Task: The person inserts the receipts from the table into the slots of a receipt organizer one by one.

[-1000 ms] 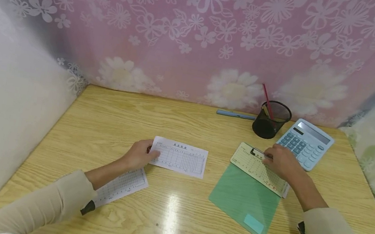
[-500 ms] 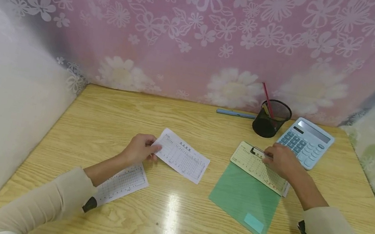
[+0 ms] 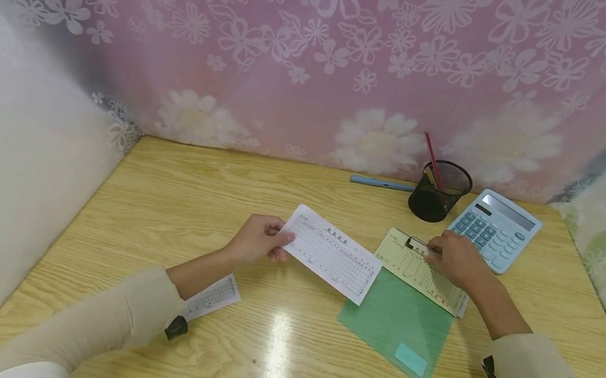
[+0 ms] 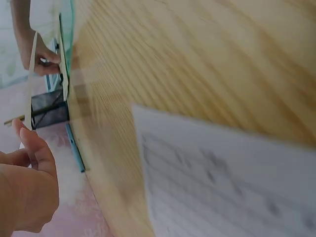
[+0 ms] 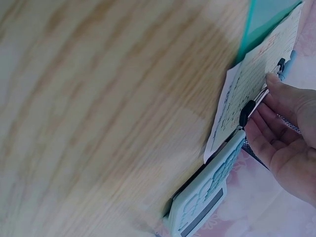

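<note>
My left hand (image 3: 258, 239) pinches a white printed form slip (image 3: 333, 254) by its left end. The slip is held up off the table, and its right end overlaps the green clipboard (image 3: 388, 325) in the head view. In the left wrist view the held slip (image 4: 32, 79) appears nearly edge-on. My right hand (image 3: 458, 258) grips the wire clip (image 5: 258, 100) at the clipboard's top edge, thumb on one side and fingers behind. Under that clip lies a yellow form (image 3: 414, 276), with white paper showing at its edge. Another white form (image 3: 216, 297) lies on the table, partly hidden by my left arm.
A light blue calculator (image 3: 501, 228) sits at the back right, close behind my right hand. To its left stands a black mesh pen cup (image 3: 430, 202) holding a red stick. A blue pen (image 3: 380, 183) lies beside the cup on the wooden table (image 3: 190, 184).
My left hand has moved right with the white slip, which has tilted and now reaches over the clipboard's left edge. The right hand has stayed on the clip.
</note>
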A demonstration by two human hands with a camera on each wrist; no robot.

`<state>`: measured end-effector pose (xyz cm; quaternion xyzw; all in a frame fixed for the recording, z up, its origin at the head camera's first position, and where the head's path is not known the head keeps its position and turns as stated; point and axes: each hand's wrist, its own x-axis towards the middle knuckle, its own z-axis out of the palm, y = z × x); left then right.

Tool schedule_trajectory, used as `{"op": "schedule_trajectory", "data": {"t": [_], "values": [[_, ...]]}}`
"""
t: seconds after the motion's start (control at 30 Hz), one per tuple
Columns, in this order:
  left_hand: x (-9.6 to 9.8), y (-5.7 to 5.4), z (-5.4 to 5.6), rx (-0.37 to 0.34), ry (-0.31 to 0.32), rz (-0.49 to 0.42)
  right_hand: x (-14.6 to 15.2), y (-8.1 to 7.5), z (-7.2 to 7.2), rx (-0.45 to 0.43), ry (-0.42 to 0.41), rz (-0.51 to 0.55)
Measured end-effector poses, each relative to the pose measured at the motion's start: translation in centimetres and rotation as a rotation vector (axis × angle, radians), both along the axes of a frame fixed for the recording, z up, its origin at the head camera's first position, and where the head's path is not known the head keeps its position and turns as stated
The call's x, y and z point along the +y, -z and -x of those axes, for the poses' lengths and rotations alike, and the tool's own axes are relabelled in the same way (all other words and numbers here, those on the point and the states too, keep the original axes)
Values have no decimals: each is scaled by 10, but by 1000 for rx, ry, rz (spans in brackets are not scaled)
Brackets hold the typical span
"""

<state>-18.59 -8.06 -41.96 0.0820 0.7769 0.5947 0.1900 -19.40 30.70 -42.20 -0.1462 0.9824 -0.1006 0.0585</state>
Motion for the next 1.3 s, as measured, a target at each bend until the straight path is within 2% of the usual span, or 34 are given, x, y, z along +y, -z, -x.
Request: {"op": "schedule_trajectory", "data": {"t": [0.17, 0.37, 0.6, 0.93, 1.07, 1.3], "values": [[34, 2, 0, -39, 23, -10, 0, 2, 0, 3, 1, -8], [70, 5, 2, -114, 18, -28, -2, 2, -1, -4, 8, -2], [104, 9, -4, -200, 38, 18, -3, 1, -2, -31, 24, -10], [140, 23, -8, -354, -20, -57, -1, 1, -2, -13, 8, 3], [153, 24, -9, -359, -54, -51, 0, 2, -2, 3, -1, 7], [170, 21, -13, -342, -67, 8, -1, 0, -2, 4, -4, 1]]}}
